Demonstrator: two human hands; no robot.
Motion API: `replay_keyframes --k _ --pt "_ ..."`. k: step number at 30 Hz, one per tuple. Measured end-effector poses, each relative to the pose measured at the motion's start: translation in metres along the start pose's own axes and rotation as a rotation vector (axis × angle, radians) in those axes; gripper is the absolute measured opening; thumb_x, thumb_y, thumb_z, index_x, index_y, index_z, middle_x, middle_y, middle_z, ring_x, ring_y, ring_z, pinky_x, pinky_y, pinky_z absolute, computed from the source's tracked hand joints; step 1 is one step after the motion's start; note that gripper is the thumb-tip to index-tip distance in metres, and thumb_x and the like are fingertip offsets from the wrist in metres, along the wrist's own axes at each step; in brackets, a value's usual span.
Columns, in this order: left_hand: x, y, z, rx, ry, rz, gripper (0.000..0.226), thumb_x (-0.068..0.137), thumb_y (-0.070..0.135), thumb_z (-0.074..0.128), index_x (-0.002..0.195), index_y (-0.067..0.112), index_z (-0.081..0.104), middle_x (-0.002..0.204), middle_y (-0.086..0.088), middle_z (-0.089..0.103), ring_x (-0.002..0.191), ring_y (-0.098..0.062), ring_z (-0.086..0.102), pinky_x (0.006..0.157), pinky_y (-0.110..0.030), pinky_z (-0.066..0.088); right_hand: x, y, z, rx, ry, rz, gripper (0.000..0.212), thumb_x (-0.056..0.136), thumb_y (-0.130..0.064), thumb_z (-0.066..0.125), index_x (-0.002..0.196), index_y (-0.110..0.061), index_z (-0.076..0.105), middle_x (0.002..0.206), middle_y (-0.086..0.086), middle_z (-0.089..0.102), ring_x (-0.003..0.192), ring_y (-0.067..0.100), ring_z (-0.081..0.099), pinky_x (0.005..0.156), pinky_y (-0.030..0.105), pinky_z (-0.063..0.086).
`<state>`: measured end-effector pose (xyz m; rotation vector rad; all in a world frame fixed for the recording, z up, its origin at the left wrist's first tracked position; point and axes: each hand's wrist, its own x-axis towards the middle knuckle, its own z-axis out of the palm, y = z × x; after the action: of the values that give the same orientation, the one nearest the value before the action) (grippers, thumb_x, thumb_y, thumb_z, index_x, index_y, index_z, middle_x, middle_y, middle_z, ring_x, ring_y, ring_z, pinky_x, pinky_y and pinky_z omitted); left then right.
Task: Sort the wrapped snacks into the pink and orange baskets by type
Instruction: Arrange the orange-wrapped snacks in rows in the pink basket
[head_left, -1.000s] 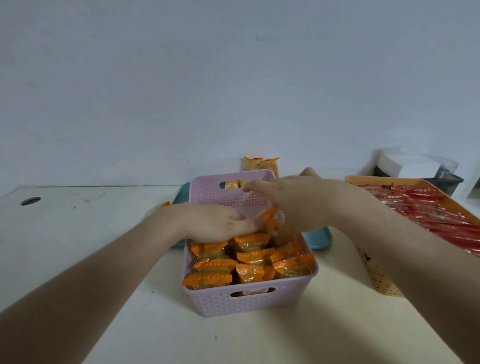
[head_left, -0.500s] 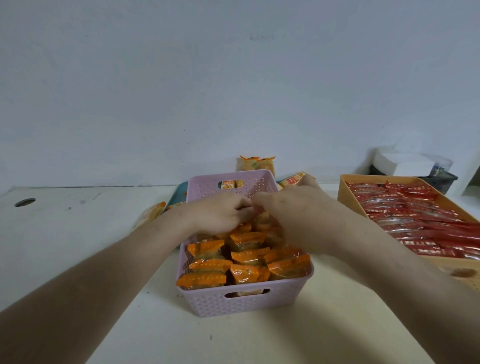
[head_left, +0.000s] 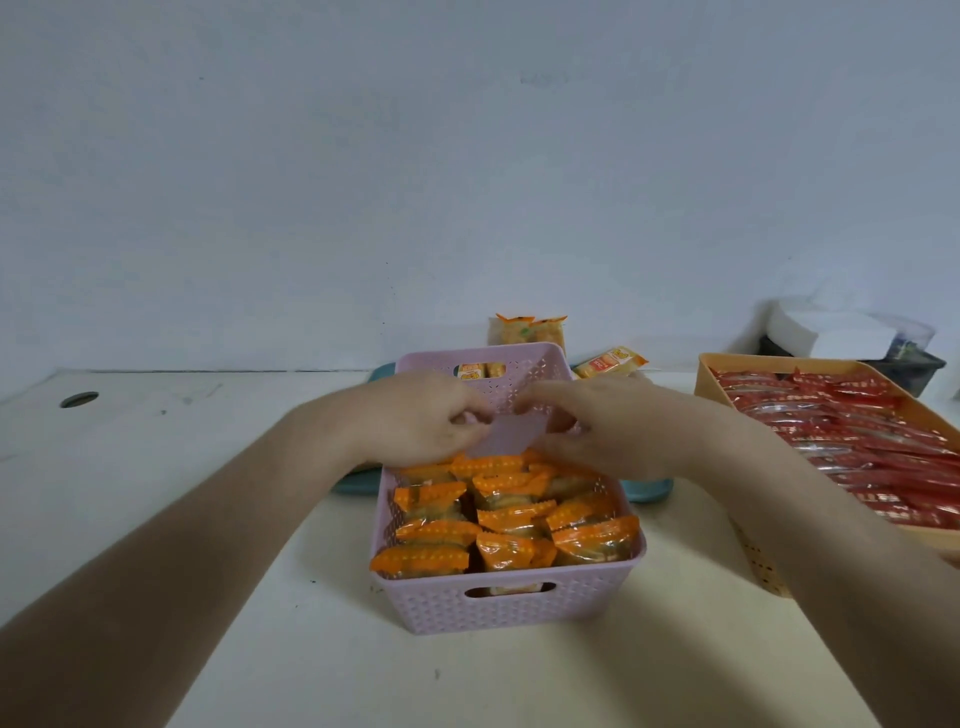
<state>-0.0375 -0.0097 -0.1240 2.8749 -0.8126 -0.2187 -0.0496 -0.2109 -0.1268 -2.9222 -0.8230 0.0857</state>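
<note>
Lettering on red wrappers (head_left: 852, 441) illegible

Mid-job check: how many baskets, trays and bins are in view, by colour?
Pink basket: 1
Orange basket: 1
Teal tray: 1
Dark bin: 1
Total: 4

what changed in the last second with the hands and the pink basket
Both hands moved to the far end of the pink basket. The left hand lifted off the orange packets; the right hand, which held a packet above the rows, now sits low by the far wall; whether either grips anything is unclear. The packet rows and orange basket stayed put.
</note>
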Motion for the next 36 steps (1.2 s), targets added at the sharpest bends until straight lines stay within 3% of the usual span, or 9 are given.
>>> replay_keyframes --k 8,13,15,17,21,23,26,32,36 --pt "-0.016 -0.010 0.009 -0.024 0.097 0.033 0.047 0.094 0.053 0.045 0.068 0.018 0.062 0.060 0.001 0.057 0.054 -0.011 0.050 0.056 -0.026 0.039 0.015 -0.005 0.002 -0.029 -0.032 -0.019 0.028 0.098 -0.044 0.039 0.105 -0.032 0.063 0.104 -0.010 0.063 0.099 0.016 0.055 0.093 0.047 0.043" --pt "-0.030 -0.071 -0.014 -0.339 0.764 -0.308 0.015 0.093 0.029 0.058 0.092 0.027 0.073 0.086 0.014 0.071 0.084 0.000 0.064 0.072 -0.017 0.044 0.033 0.001 -0.023 0.227 0.165 -0.072 0.025 0.095 -0.036 0.051 0.104 -0.022 0.070 0.097 -0.009 0.068 0.092 0.011 0.062 0.086 0.035 0.050" --pt "-0.026 -0.101 -0.004 -0.189 0.667 -0.504 0.024 0.090 0.040 0.058 0.106 0.026 0.070 0.107 0.007 0.069 0.105 -0.014 0.063 0.081 -0.026 0.043 0.047 -0.002 -0.030 0.369 0.203 -0.084 0.022 0.093 -0.033 0.056 0.107 -0.023 0.070 0.100 -0.008 0.070 0.096 0.010 0.064 0.091 0.035 0.050" --pt "-0.012 -0.120 0.024 -0.118 0.314 -0.639 0.065 0.082 0.065 0.053 0.134 0.027 0.052 0.139 -0.004 0.054 0.126 -0.026 0.051 0.098 -0.034 0.042 0.065 -0.010 -0.032 0.470 0.202 -0.078 0.021 0.092 -0.031 0.059 0.110 -0.025 0.068 0.106 -0.006 0.069 0.098 0.010 0.064 0.092 0.032 0.051" --pt "0.026 -0.153 0.078 0.032 -0.074 -0.527 0.106 0.066 0.087 0.046 0.150 0.047 -0.004 0.163 -0.009 -0.003 0.148 -0.038 -0.003 0.117 -0.055 0.015 0.109 -0.002 -0.035 0.481 0.330 0.101 0.029 0.090 -0.030 0.060 0.119 -0.024 0.062 0.113 0.002 0.063 0.096 0.017 0.062 0.086 0.030 0.048" --pt "0.036 -0.164 0.079 0.092 -0.068 -0.470 0.103 0.053 0.098 0.040 0.142 0.060 0.004 0.160 -0.001 0.017 0.145 -0.039 0.014 0.110 -0.056 0.028 0.121 0.025 -0.033 0.406 0.336 0.341 0.045 0.091 -0.034 0.057 0.133 -0.020 0.051 0.130 0.009 0.057 0.108 0.024 0.057 0.091 0.033 0.041" --pt "0.040 -0.167 0.066 0.103 0.065 -0.431 0.064 0.068 0.076 0.055 0.126 0.052 0.041 0.125 0.004 0.057 0.109 -0.026 0.055 0.088 -0.044 0.050 0.121 0.064 -0.020 0.349 0.088 0.600 0.076 0.092 -0.046 0.054 0.152 -0.016 0.019 0.151 0.014 0.037 0.134 0.033 0.040 0.104 0.039 0.035" --pt "0.071 -0.170 0.041 0.182 0.245 -0.455 0.048 0.067 0.054 0.066 0.112 0.043 0.055 0.110 0.010 0.064 0.096 -0.019 0.061 0.076 -0.031 0.049 0.142 0.098 0.019 0.396 -0.133 0.743 0.101 0.085 -0.059 0.056 0.153 -0.026 -0.012 0.157 0.016 0.026 0.138 0.038 0.033 0.111 0.049 0.033" --pt "0.093 -0.174 0.012 -0.396 0.307 -0.476 0.055 0.081 0.053 0.067 0.131 0.034 0.051 0.119 0.010 0.057 0.102 -0.017 0.055 0.079 -0.030 0.042 0.161 0.109 0.029 0.432 -0.064 0.758 0.096 0.079 -0.058 0.063 0.151 -0.035 0.003 0.141 0.021 0.039 0.120 0.038 0.048 0.076 0.048 0.057"
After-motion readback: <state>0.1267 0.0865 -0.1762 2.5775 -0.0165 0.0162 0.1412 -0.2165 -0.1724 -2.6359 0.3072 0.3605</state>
